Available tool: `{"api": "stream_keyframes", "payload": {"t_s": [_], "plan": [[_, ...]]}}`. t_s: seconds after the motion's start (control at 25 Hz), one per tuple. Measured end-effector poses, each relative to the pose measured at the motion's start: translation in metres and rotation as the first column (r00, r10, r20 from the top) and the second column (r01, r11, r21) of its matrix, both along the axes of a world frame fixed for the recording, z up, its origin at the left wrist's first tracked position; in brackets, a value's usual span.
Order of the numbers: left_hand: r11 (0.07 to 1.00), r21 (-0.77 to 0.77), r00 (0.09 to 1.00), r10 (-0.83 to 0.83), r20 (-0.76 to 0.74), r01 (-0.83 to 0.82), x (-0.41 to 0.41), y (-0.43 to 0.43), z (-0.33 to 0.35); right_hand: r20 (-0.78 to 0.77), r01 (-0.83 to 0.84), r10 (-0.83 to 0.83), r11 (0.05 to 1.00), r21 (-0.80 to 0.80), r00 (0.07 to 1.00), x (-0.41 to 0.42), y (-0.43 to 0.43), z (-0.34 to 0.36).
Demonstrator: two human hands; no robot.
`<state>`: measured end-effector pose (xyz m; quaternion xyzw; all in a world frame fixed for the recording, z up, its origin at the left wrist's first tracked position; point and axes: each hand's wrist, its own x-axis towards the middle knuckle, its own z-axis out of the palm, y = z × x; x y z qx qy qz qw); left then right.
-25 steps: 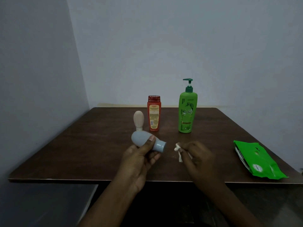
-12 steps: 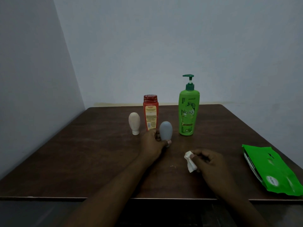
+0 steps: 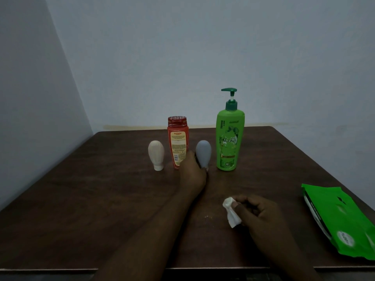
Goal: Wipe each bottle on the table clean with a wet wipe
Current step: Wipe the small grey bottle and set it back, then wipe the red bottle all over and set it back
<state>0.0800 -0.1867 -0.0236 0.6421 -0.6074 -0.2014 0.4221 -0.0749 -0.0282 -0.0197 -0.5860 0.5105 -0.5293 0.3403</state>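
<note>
left hand: fingers curled low round the grey bottle, steadying it cap-down I guess
grey bottle: smooth matte egg shape, red bottle just left of those fingers, green pump bottle just right
right hand: thumb and fingertips pinch a crumpled wet wipe, probably ready for the next bottle
wipe pack: glossy, well right of them

Four bottles stand in a row on your counter: a cream squeeze bottle on its cap, a red bottle, a grey squeeze bottle cap-down in your left hand, and a tall green pump bottle. Your right hand pinches the crumpled white wet wipe.
</note>
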Motion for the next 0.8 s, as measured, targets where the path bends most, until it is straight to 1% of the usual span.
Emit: {"api": "stream_keyframes", "payload": {"t_s": [0.36,0.64,0.8], "plan": [[0.998,-0.010,0.998,0.056,0.008,-0.056,-0.0042,-0.0064,-0.0039,0.006,0.004,-0.004,1.000,0.000,1.000,-0.0017,0.0005,-0.0007],[0.999,-0.017,0.999,0.050,0.013,-0.050,-0.0054,-0.0038,-0.0038,0.010,0.003,-0.003,1.000,-0.008,1.000,-0.0004,0.0024,0.0016],[1.000,-0.010,1.000,0.028,-0.003,-0.028,-0.0024,-0.0002,-0.0035,0.026,-0.013,0.013,1.000,0.015,1.000,-0.0016,0.0015,0.0018]]}}
